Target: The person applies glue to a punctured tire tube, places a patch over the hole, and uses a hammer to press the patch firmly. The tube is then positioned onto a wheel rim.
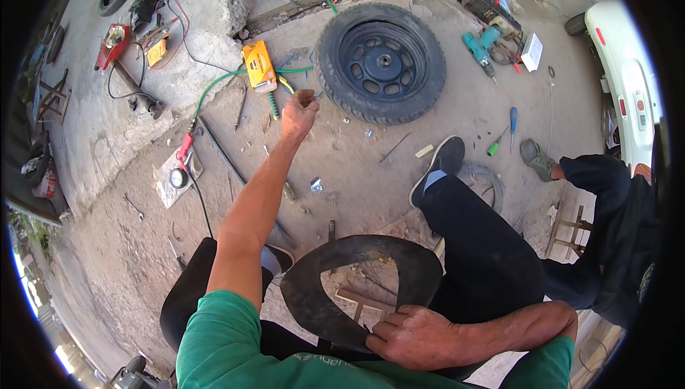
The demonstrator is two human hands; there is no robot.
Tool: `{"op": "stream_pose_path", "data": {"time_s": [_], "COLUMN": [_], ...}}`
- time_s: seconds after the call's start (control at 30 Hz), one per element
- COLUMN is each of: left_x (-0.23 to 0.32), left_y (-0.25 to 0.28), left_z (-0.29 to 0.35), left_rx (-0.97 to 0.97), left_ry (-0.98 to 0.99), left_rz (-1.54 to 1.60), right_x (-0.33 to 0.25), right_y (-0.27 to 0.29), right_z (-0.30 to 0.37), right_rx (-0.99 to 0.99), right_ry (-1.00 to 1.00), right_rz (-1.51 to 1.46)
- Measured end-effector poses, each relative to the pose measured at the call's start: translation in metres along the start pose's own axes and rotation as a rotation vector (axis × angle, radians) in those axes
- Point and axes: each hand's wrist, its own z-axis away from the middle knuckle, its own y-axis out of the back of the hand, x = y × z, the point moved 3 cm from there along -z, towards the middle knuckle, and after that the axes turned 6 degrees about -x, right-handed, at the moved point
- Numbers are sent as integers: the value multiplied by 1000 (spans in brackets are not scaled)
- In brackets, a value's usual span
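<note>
My right hand (410, 335) grips the near edge of a flat black rubber inner tube (307, 289), which lies in a loop over my lap. My left hand (300, 113) is stretched forward close above the ground, its fingers curled together. What they hold, if anything, is hidden. Beside its fingertips is a yellow-handled tool (286, 85), and a yellow box (258, 66) stands just past that. To the right of this hand, a tyre on a dark spoked wheel (382, 63) lies flat.
A pressure gauge (178, 178) on a red-fitted air hose lies left. At the far right are a teal drill (481, 48), a white box (531, 52) and a white vehicle (624, 82). Two screwdrivers, one blue (513, 121), lie beyond my right foot. Another person's leg (599, 182) is at right.
</note>
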Motion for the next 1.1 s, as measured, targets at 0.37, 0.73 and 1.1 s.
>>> {"op": "stream_pose_path", "data": {"time_s": [0.37, 0.73, 1.1], "left_x": [63, 97, 65], "left_y": [-110, -121, -74], "left_z": [-9, 49, 173], "left_rx": [-337, -700, -928], "left_ry": [-562, -388, -117], "left_rz": [-979, -1027, -926], "right_x": [2, -2, -16], "right_y": [-2, -11, -36], "right_z": [5, 15, 19], "right_rx": [45, 57, -53], "right_ry": [28, 41, 118], "right_rz": [-28, -74, -74]}}
